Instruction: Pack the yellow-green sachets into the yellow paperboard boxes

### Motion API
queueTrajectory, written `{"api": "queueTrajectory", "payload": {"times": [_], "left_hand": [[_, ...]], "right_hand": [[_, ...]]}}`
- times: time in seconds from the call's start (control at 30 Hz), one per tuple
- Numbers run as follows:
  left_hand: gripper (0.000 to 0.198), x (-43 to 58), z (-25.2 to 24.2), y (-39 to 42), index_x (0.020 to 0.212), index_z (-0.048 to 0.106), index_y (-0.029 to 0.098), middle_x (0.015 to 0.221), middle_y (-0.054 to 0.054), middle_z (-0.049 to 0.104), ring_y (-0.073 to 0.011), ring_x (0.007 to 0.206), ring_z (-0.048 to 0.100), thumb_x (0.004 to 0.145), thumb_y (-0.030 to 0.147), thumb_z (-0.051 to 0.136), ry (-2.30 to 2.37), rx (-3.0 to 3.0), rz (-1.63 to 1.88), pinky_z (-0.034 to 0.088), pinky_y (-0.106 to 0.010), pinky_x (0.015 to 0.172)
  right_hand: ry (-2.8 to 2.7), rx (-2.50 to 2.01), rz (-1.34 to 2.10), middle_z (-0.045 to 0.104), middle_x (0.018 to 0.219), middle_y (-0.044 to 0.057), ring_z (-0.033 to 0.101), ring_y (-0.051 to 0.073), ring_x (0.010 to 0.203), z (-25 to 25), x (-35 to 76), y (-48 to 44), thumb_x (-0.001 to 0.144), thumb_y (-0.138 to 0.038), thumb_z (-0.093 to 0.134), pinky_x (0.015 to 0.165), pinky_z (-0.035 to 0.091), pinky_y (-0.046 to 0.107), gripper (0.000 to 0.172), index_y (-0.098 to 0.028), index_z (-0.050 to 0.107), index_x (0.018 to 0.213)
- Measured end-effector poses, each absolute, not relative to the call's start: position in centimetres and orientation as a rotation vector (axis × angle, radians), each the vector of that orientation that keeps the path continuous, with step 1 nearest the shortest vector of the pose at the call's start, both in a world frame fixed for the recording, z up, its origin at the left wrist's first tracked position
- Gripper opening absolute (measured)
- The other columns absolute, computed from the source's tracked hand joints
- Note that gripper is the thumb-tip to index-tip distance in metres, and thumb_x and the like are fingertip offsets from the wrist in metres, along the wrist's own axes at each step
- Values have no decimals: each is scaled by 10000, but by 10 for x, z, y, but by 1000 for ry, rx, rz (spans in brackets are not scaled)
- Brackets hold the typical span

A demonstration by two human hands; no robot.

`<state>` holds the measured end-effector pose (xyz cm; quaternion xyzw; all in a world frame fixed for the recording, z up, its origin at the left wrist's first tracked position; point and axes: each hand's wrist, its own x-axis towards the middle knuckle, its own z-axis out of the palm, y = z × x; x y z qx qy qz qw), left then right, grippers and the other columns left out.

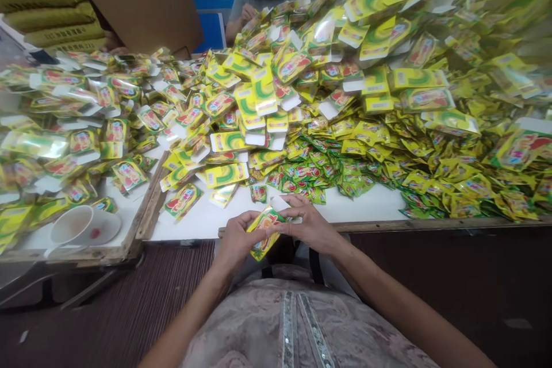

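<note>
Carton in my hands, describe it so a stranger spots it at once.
Find the white table piled with loose cartons, then its near edge. There, your left hand and right hand hold a tilted yellow-green carton; its neighbours lie on the table.

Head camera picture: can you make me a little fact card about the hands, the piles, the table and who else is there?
Left hand: holds a small yellow-and-green cardboard box
Right hand: fingers at the box's upper end
Piles: yellow-and-green cartons with white flaps; shiny yellow and green sachets
Table: white tabletop with a brown wooden edge
Far left: round white cup
Other person: across the table, partly behind the pile
</note>
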<state>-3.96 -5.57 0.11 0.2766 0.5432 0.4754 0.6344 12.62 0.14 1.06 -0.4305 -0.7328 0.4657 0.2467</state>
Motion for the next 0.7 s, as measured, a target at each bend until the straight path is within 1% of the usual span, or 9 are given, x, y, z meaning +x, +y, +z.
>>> {"api": "queueTrajectory", "payload": {"times": [0.1, 0.17, 0.27, 0.33, 0.47, 0.6, 0.7], "left_hand": [[354, -42, 3, -55, 778, 685, 139, 689, -11, 689, -124, 560, 585, 501, 304, 831, 1264, 657, 1083, 437, -217, 559], [356, -44, 3, -54, 788, 692, 141, 695, -14, 694, -131, 572, 593, 501, 299, 831, 1265, 689, 1049, 446, -222, 577], [357, -45, 3, -52, 830, 704, 148, 730, -22, 706, -145, 604, 607, 528, 299, 819, 1238, 738, 1008, 460, -233, 607], [346, -44, 2, -52, 841, 709, 152, 746, -21, 709, -146, 618, 609, 543, 295, 812, 1235, 760, 1030, 462, -233, 619], [300, -41, 3, -54, 820, 714, 156, 728, -9, 702, -133, 611, 598, 562, 280, 802, 1247, 774, 1059, 453, -219, 606], [288, -41, 5, -55, 802, 714, 155, 704, -3, 699, -137, 610, 601, 550, 261, 806, 1251, 797, 1030, 457, -224, 615], [301, -40, 4, -53, 791, 714, 152, 698, -3, 702, -138, 603, 605, 527, 253, 816, 1250, 751, 1028, 461, -227, 612]], "right_hand": [[-1973, -1177, 1339, 574, 1205, 44, 429, 257, 1180, 13, 127, 2, 686, -478, 714, 1039, 277, 462, 239, -262, 738, 787], [-1967, -1216, 1282, 560, 1226, 43, 397, 267, 1209, 16, 128, 3, 661, -468, 736, 1051, 250, 478, 241, -272, 734, 802], [-1967, -1248, 1177, 551, 1241, 27, 344, 280, 1245, 18, 129, 4, 652, -465, 744, 1063, 211, 499, 214, -284, 730, 765], [-1991, -1218, 1223, 559, 1236, 19, 348, 279, 1240, 19, 128, 4, 668, -469, 731, 1062, 218, 496, 202, -279, 731, 738], [-2020, -1130, 1347, 575, 1225, 6, 402, 263, 1198, 20, 126, 3, 737, -474, 667, 1054, 244, 493, 216, -272, 736, 709], [-2068, -1078, 1420, 531, 1286, -9, 371, 269, 1232, 22, 127, 4, 788, -469, 611, 1067, 221, 510, 220, -296, 746, 776], [-2167, -1030, 1445, 500, 1316, -1, 351, 270, 1247, 22, 129, 6, 822, -463, 567, 1066, 225, 508, 246, -296, 747, 819]]}}
